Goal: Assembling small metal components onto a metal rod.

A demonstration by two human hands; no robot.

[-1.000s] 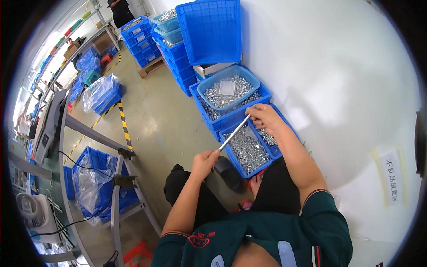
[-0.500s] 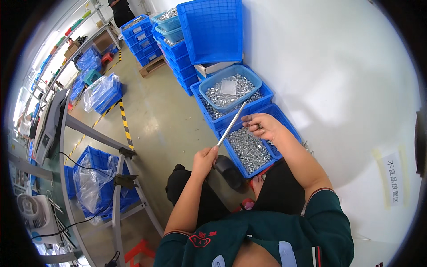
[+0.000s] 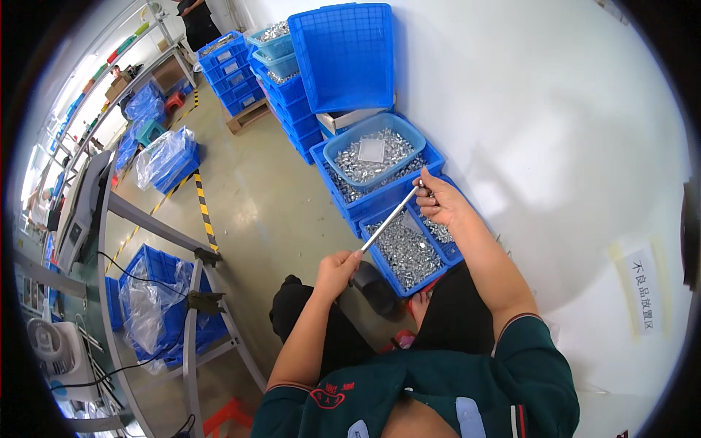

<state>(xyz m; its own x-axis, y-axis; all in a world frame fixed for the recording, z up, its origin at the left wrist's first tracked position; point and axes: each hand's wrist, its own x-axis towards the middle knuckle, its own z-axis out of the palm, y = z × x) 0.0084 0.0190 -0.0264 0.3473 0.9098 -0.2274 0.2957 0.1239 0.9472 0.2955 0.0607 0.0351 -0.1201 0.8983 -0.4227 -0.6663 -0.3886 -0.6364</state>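
Observation:
A thin metal rod (image 3: 391, 217) stretches between my two hands. My left hand (image 3: 337, 269) grips its lower end above my knee. My right hand (image 3: 440, 200) pinches the upper end with small silver parts in its fingers. Below the rod sits a blue bin (image 3: 380, 257) full of small shiny metal parts. Behind it stands a second blue bin (image 3: 343, 191) with a lighter blue tray (image 3: 334, 148) of the same parts on top.
Stacked blue crates (image 3: 285, 95) and an upright blue lid (image 3: 349, 55) stand against the white wall. A grey metal frame (image 3: 191, 292) and bagged blue crates (image 3: 150, 306) lie to my left. Yellow-black floor tape (image 3: 203, 208) runs past. A person stands far back.
My right hand has lifted from the near bin toward the rod's upper end, and the rod has tilted slightly further up and away.

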